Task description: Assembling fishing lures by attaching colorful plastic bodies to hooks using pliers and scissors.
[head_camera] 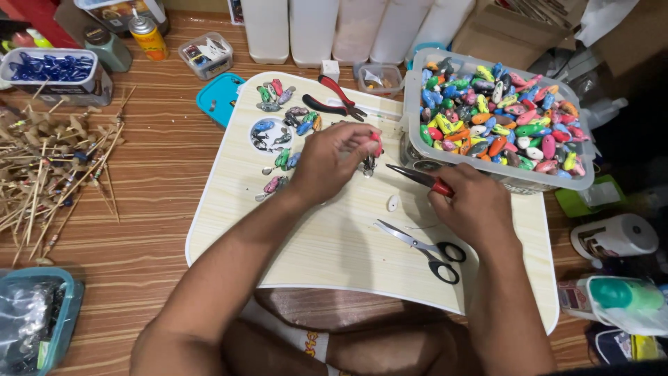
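My left hand (332, 159) pinches a small pink lure-shaped piece (376, 143) with a metal hook hanging under it, above the pale lap tray (334, 251). My right hand (473, 205) grips red-handled pliers (421, 177), whose jaws point left toward that piece. A white oval bead (393, 202) lies on the tray between the hands. Black-handled scissors (428, 251) lie just below my right hand.
A clear tub (497, 115) full of several coloured oval pieces stands at the tray's right. Finished pieces (282, 129) and second red-handled pliers (334, 101) lie at the tray's top left. Bamboo sticks (56, 167) cover the floor at left. Bottles and boxes line the back.
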